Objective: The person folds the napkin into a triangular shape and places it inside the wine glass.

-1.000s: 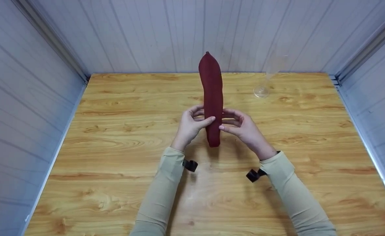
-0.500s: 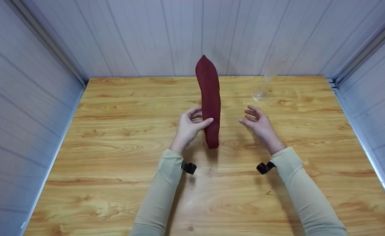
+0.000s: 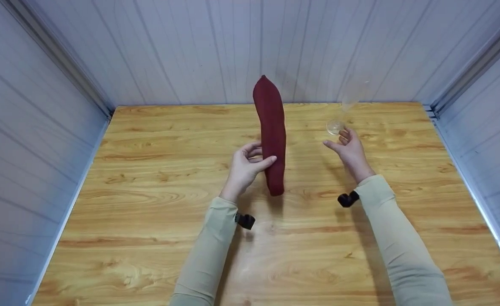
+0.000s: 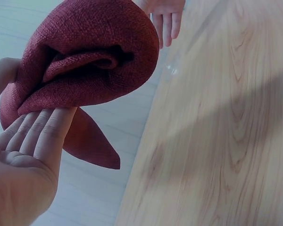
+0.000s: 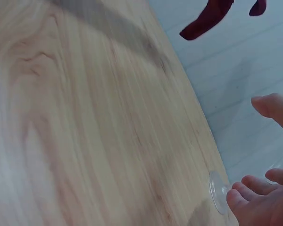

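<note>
In the head view a burgundy cloth napkin (image 3: 272,127), rolled long and pointed at the top, stands upright above the table. My left hand (image 3: 245,168) grips its lower part, thumb across the front and fingers behind. The left wrist view looks into the napkin's rolled bottom end (image 4: 92,61), with one pointed tip (image 4: 92,141) hanging past it. My right hand (image 3: 353,152) reaches toward a clear stemmed glass (image 3: 334,127), fingers parted and nothing in them. Its fingertips (image 5: 236,200) overlap the glass's round foot (image 5: 218,193) in the right wrist view.
The glass's tall bowl (image 3: 354,94) is faint against the panelled back wall (image 3: 182,51). It stands near the back edge of the wood-grain table (image 3: 160,238). Panelled walls also close off both sides.
My right hand has let go of the napkin and moved right and forward to the glass's foot. The left hand keeps its hold, the napkin nearly still.
</note>
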A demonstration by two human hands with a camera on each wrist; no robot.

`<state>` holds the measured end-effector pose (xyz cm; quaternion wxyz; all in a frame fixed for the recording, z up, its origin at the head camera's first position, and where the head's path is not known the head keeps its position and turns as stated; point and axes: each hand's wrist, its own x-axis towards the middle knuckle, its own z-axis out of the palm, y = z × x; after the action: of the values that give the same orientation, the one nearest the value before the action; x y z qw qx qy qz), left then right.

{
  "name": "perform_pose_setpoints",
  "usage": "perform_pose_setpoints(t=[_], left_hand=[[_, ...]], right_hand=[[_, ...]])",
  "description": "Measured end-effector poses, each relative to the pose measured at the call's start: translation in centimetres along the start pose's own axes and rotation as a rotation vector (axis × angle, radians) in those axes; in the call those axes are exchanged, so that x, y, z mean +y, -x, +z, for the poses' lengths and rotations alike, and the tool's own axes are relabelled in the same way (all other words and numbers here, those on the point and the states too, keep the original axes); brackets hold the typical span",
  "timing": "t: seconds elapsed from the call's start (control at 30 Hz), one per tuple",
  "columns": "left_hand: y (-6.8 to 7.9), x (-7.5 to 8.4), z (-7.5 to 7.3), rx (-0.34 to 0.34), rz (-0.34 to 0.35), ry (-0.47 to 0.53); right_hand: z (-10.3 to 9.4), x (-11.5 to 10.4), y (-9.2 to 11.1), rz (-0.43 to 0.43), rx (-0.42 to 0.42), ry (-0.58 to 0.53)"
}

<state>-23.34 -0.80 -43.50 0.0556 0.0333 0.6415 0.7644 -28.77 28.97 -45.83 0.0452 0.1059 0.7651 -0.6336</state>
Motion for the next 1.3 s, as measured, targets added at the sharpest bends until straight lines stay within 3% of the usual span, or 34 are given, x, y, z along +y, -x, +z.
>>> perform_pose_setpoints(t=[0.37, 0.6, 0.8, 1.0, 1.3], left_hand=[[0.2, 0.3, 0.0, -0.021, -0.003, 0.006], [-0.1, 0.2, 0.1, -0.02, 0.009, 0.008], [0.0, 0.2, -0.1, -0.017, 0.008, -0.007], [-0.1, 0.0, -0.3, -0.017, -0.003, -0.012], [-0.2, -0.2, -0.3, -0.003, -0.008, -0.008]], right_hand=[[-1.4, -0.8, -2.6, 0.023, 0.021, 0.021], [-2.3, -1.2, -4.0, 0.033, 0.017, -0.031], [-2.5, -2.2, -3.9, 0.046, -0.013, -0.094], [-2.0, -3.1, -4.0, -0.01, -0.036, -0.126], [-2.2, -1.9, -6.4, -0.022, 0.016, -0.122]])
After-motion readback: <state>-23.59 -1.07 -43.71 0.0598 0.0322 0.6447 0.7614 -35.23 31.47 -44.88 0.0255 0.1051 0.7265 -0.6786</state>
